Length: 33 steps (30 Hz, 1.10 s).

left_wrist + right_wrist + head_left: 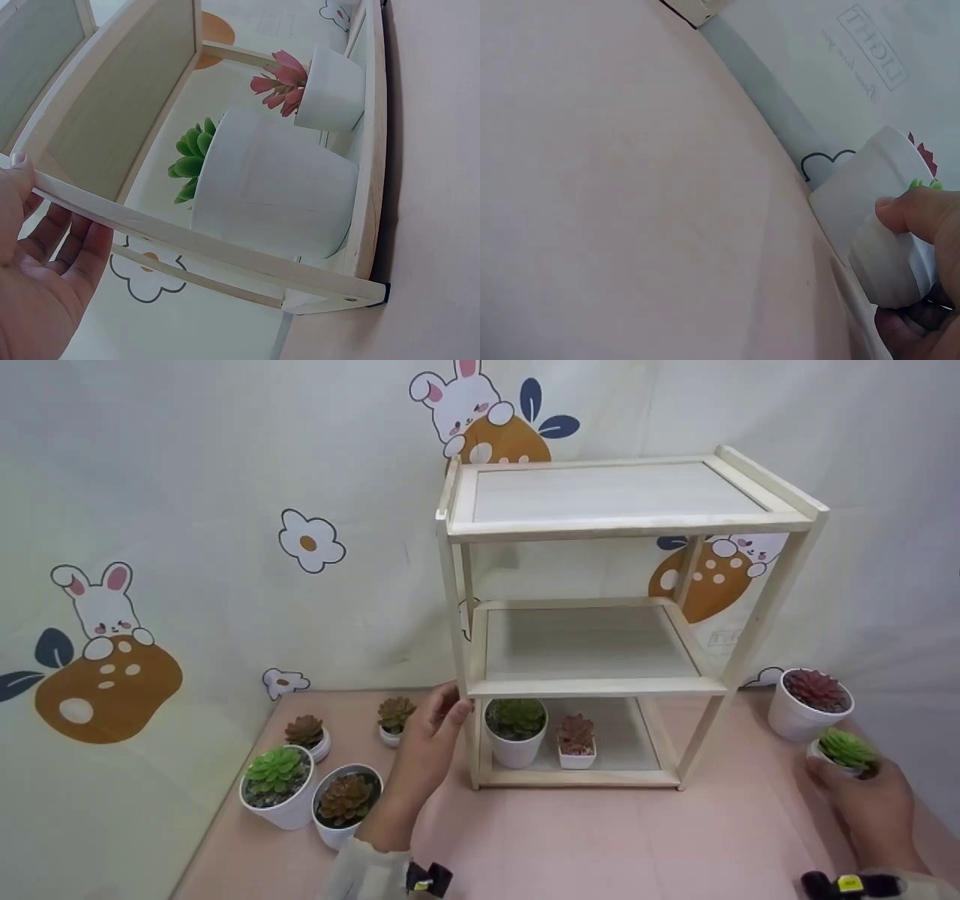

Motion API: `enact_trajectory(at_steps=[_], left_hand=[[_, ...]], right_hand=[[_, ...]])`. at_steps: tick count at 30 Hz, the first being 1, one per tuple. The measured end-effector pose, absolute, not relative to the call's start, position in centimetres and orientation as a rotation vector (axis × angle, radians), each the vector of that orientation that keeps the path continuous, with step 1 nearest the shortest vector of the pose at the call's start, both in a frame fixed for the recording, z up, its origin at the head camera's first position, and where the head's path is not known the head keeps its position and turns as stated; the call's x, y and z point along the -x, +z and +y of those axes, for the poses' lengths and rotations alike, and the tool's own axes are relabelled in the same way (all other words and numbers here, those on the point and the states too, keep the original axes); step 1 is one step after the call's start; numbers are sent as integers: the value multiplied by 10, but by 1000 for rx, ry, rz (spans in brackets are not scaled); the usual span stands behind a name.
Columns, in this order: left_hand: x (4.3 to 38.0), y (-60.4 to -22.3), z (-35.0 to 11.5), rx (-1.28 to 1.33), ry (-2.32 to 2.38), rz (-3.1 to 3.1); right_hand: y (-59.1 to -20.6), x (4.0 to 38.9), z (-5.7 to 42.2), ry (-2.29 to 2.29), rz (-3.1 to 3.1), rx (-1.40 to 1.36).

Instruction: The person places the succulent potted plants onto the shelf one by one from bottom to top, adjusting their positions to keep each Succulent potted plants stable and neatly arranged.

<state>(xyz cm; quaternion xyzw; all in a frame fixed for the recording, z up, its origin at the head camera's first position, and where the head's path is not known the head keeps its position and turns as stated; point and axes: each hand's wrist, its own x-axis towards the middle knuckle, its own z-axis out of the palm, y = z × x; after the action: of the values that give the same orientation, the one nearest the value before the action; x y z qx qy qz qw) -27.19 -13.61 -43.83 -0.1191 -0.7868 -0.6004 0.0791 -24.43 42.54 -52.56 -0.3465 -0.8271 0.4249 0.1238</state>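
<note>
My left hand (431,754) grips the front left post of a pale wooden three-tier shelf (589,688), thumb on one side and fingers behind in the left wrist view. On the bottom tier stand a green succulent in a round white pot (516,746) and a pink succulent in a small white pot (577,754). At the right, my right hand (870,810) holds a small potted green succulent (844,750), thumb and fingers around its white pot (889,262). Just behind it is a dark red succulent in a larger white pot (802,720).
Left of the shelf are a bright green potted succulent (281,806), a brown one (341,817) and two smaller potted succulents, one reddish (319,742) and one brownish (390,735). A pink cloth (585,840) covers the table. Behind hangs a rabbit-print curtain (360,607).
</note>
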Motion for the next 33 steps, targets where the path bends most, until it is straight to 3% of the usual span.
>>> enact_trajectory(at_steps=[13, 26, 33], left_hand=[[272, -439, -136, 345, -1799, -2359], [274, -439, -137, 358, -1794, -2353], [273, -438, -137, 380, -1795, -2344]], right_hand=[[-510, 240, 410, 1340, -2441, 952], [-497, 237, 390, 1174, -2541, 579], [-491, 236, 379, 1186, -2597, 523]])
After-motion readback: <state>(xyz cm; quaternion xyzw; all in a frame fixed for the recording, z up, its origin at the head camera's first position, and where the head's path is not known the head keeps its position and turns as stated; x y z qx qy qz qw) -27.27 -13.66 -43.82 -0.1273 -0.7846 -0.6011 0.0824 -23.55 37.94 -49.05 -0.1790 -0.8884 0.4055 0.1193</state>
